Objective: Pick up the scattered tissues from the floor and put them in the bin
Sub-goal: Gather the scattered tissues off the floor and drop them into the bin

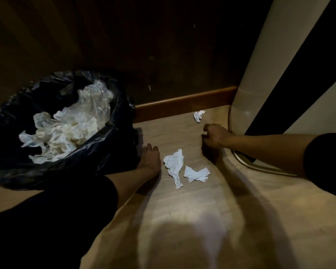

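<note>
Three crumpled white tissues lie on the pale wooden floor: a long one, a smaller one just right of it, and a little one near the skirting board. At left stands the bin, lined with a black bag and holding a heap of tissues and clear plastic. My left hand rests flat on the floor between the bin and the long tissue, holding nothing. My right hand hovers between the little tissue and the other two, fingers curled in, nothing visible in it.
A brown skirting board runs along the dark wall behind. A white rounded panel rises at the right, with a curved metal rail at its foot and a thin cable beside it. Shadows fall across the near floor.
</note>
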Demonstrator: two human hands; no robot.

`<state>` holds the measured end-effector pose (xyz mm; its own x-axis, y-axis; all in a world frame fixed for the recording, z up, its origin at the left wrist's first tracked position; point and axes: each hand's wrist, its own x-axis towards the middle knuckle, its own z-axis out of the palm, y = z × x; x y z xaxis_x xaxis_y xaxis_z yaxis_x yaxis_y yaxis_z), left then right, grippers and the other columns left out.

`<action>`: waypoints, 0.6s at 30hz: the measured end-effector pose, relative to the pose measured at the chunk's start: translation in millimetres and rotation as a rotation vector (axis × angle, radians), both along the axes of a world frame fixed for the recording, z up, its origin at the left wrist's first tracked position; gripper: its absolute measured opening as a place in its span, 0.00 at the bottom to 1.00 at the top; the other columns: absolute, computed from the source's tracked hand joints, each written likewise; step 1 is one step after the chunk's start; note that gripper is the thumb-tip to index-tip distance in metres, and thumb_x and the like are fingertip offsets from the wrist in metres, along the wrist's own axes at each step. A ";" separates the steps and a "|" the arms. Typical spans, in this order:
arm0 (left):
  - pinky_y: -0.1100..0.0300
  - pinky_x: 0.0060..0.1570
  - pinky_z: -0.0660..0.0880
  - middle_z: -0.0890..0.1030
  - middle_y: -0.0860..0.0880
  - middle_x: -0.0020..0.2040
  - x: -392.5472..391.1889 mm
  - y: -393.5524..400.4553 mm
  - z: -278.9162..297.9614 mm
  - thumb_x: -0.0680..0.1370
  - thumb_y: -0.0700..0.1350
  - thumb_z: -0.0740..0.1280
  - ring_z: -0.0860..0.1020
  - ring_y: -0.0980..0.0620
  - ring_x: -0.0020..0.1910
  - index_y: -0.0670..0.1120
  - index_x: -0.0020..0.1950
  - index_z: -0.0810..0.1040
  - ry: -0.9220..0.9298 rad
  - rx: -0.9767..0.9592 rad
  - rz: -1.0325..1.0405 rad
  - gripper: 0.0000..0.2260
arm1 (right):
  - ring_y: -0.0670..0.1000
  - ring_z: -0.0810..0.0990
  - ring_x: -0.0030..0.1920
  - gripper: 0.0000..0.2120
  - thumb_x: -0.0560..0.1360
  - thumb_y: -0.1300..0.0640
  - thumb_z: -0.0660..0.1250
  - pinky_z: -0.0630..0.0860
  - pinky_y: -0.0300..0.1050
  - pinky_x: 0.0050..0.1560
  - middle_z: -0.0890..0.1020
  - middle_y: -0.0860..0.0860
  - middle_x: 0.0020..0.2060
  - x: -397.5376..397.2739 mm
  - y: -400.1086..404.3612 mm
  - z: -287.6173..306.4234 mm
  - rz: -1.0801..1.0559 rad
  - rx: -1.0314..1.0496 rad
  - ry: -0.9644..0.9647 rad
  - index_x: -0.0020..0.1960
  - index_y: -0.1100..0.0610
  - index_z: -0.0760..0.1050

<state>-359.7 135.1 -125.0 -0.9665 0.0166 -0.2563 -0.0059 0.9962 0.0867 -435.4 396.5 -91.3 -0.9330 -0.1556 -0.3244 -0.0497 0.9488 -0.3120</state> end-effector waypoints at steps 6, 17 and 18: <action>0.51 0.56 0.74 0.77 0.38 0.57 12.4 -5.3 -7.6 0.75 0.31 0.60 0.78 0.39 0.57 0.38 0.57 0.75 0.106 -0.003 -0.062 0.12 | 0.65 0.74 0.63 0.31 0.72 0.56 0.70 0.75 0.54 0.60 0.73 0.65 0.63 -28.5 -6.0 -10.3 -0.002 -0.047 0.057 0.73 0.60 0.65; 0.57 0.37 0.66 0.74 0.48 0.40 26.8 -14.5 -12.7 0.71 0.30 0.62 0.74 0.51 0.39 0.46 0.35 0.71 0.285 0.362 -0.067 0.12 | 0.64 0.70 0.69 0.30 0.78 0.59 0.66 0.71 0.55 0.67 0.69 0.63 0.72 -71.7 -22.0 -30.1 0.019 -0.005 0.088 0.77 0.60 0.61; 0.57 0.38 0.68 0.75 0.48 0.42 28.1 -14.3 -13.0 0.73 0.30 0.62 0.74 0.51 0.40 0.45 0.38 0.73 0.299 0.394 -0.056 0.11 | 0.65 0.73 0.67 0.26 0.77 0.60 0.65 0.72 0.55 0.66 0.73 0.64 0.69 -69.0 -21.4 -34.3 0.024 -0.020 0.115 0.74 0.61 0.66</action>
<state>-331.5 120.8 -138.0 -0.9915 0.1108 0.0682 0.1297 0.8855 0.4462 -504.4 375.1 -125.6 -0.9597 -0.1837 -0.2125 -0.1089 0.9407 -0.3214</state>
